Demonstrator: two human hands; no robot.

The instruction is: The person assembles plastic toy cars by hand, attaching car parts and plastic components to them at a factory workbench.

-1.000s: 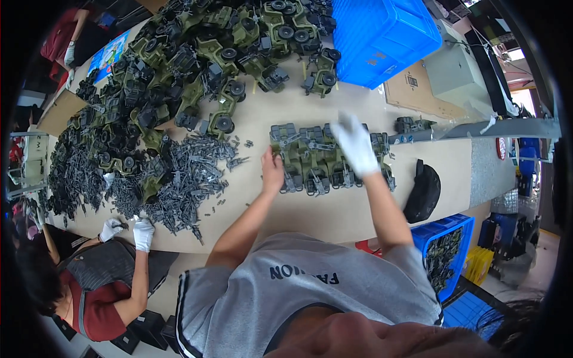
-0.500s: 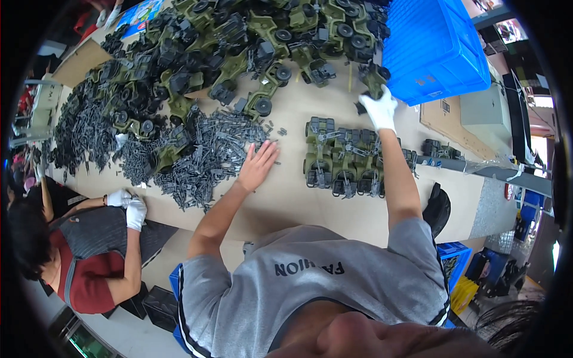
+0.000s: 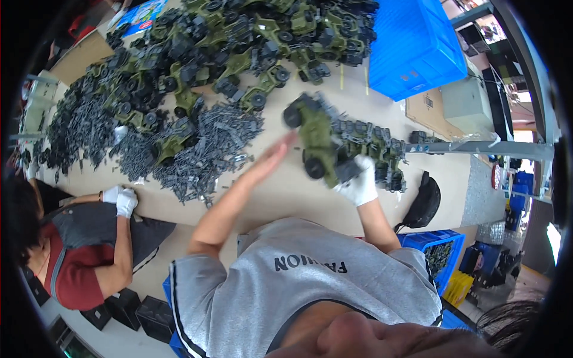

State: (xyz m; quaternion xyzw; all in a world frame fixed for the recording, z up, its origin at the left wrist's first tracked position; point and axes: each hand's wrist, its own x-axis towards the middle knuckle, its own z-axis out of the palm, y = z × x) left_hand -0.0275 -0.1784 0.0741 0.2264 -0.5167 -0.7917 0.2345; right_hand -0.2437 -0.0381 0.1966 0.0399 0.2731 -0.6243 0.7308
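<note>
My gloved right hand [image 3: 360,184] grips the end of a toy jeep [image 3: 316,132] with an olive-green body and black wheels. The jeep is raised over the table, tilted and slightly smeared by motion, in front of part of a row of similar toy jeeps [image 3: 382,146]. My bare left hand [image 3: 270,161] is open, its fingers stretched out and blurred. Those fingertips come close to the jeep's left side; whether they touch it I cannot tell. Left of that hand lies a pile of small grey plastic parts [image 3: 209,146].
A big heap of toy jeeps [image 3: 239,62] covers the table's far side. At the far right stands a tilted blue crate [image 3: 412,53]. A black pouch [image 3: 422,201] lies near the front edge. On the left, a co-worker's gloved hands [image 3: 122,200] are at the table edge.
My right hand has come back from near the blue crate toward me, bringing a toy jeep with it. The left hand has lifted off the table beside the grey parts and turned edgewise.
</note>
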